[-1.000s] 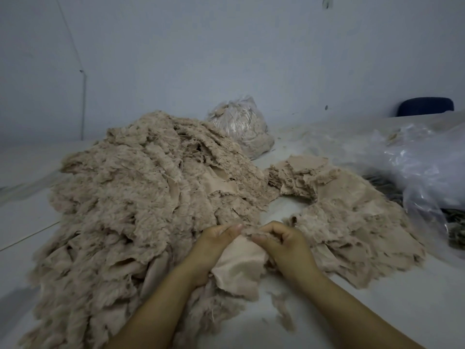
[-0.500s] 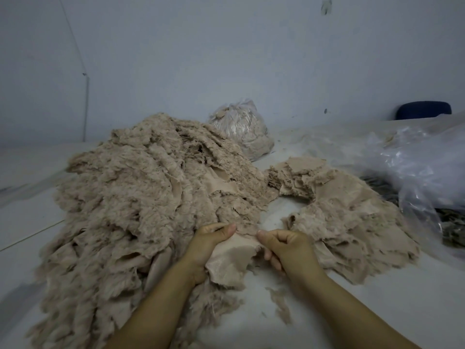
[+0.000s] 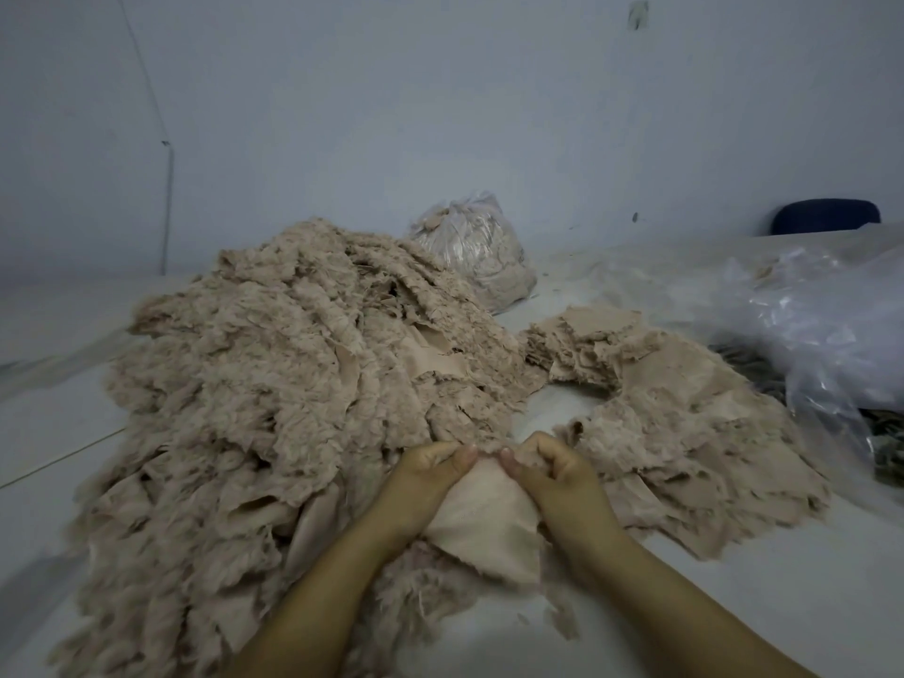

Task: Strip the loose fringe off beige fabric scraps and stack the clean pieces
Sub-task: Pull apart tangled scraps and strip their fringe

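A beige fabric scrap [image 3: 482,523] hangs between both hands at the front middle of the table. My left hand [image 3: 425,477] pinches its top edge from the left. My right hand [image 3: 553,474] pinches the same edge from the right, thumbs almost touching. A big heap of fringed beige scraps [image 3: 274,408] fills the left half of the table. To the right lies a lower, flatter pile of beige pieces [image 3: 685,413]. Loose fringe bits [image 3: 560,621] lie on the table below the scrap.
A clear plastic bag stuffed with beige material [image 3: 472,247] stands at the back by the wall. Crumpled clear plastic sheeting [image 3: 822,325] covers the right side. A dark blue chair back [image 3: 824,222] shows at the far right. The table surface [image 3: 734,579] is white.
My right hand, which had pulled a little away to the right, has come back to the scrap's top edge beside my left thumb. The scrap hangs lower between the hands.
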`<state>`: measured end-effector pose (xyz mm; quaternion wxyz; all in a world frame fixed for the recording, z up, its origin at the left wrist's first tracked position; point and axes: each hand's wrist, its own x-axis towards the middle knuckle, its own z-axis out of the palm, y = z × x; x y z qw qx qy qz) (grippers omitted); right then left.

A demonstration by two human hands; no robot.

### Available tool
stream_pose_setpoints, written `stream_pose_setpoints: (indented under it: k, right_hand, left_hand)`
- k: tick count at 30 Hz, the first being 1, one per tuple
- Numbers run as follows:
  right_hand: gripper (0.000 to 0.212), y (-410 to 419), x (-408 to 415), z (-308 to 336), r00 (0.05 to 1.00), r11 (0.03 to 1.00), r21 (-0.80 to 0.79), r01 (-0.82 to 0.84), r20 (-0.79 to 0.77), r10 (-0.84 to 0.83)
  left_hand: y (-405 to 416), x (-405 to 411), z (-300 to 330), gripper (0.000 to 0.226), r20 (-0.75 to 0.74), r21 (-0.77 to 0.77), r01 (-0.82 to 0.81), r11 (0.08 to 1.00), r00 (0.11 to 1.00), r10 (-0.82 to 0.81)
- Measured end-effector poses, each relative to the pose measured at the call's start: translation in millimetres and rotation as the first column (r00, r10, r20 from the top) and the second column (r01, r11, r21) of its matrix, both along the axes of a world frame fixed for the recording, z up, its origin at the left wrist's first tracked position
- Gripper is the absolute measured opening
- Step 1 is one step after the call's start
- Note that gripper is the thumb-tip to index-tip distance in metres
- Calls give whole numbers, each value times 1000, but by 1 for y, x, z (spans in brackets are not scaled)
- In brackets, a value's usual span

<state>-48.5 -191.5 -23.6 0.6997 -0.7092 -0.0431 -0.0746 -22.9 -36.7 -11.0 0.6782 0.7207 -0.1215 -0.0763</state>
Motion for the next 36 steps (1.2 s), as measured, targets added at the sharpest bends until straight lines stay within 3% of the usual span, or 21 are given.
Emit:
stream_pose_setpoints:
  k: [3, 7, 10, 11, 13, 15, 17, 19, 22, 24, 26, 28, 29, 30, 33, 36]
  right_hand:
    - [31, -4, 3, 3, 998, 986, 153, 65, -9, -65]
    - [36, -16, 11, 8, 980, 962, 191, 195, 4, -199]
    - [18, -41, 16, 25, 934, 913, 215, 348, 8, -358]
    - [9, -49, 17, 32, 906, 904, 101, 415, 50, -421]
    - [34, -59, 18, 35, 847, 810, -248, 532, 154, -509]
    - [50, -51, 12, 31, 814, 692, -429, 580, 291, -502]
    - [39, -30, 3, 23, 867, 726, -489, 483, 383, -319]
    - [31, -8, -5, 14, 960, 837, -508, 203, 272, -68]
    - [15, 11, -5, 3, 986, 911, -409, -61, 117, 119]
    - [11, 13, -2, -2, 989, 952, -296, -80, 98, 114]
    - [16, 9, 2, -4, 1000, 1000, -4, -22, 20, 22]
    - [16, 2, 5, -4, 996, 965, 259, 34, -89, -11]
    - [10, -1, 6, -4, 993, 952, 306, 22, -120, 16]
    - [2, -2, 6, -4, 988, 944, 329, -9, -143, 59]
    - [22, -2, 4, -4, 978, 937, 324, -134, -108, 177]
    - [13, 3, 2, -3, 988, 959, 250, -130, -48, 146]
  left_hand:
    - [-1, 3, -1, 33, 20, 30, -18, 999, 1000, 18]
    - [8, 8, -2, 34, 41, 76, -99, 992, 995, 96]
    - [16, 10, -6, 35, 12, 99, -145, 985, 989, 144]
    - [18, 10, -5, 35, -25, 55, -184, 981, 982, 186]
    - [20, 10, -4, 34, -110, -91, -222, 971, 971, 212]
    - [17, 9, -1, 34, -194, -240, -179, 954, 972, 134]
    - [15, 7, -1, 37, -236, -373, -61, 926, 971, -31]
    - [13, 5, -1, 41, -263, -452, 29, 891, 951, -164]
    - [11, 0, -4, 43, -275, -424, 129, 897, 925, -263]
    - [10, 0, -7, 39, -258, -380, 164, 911, 926, -274]
    - [13, 3, -9, 34, -203, -334, 168, 928, 948, -245]
    - [15, 7, -9, 26, -105, -169, 96, 981, 988, -115]
    - [14, 7, -8, 22, -71, -108, 43, 993, 996, -51]
    - [14, 8, -10, 23, -67, -72, 8, 997, 998, -13]
    - [7, 3, -8, 9, -95, -128, 40, 991, 994, -52]
    - [7, -1, -10, 41, -93, -149, 132, 980, 985, -147]
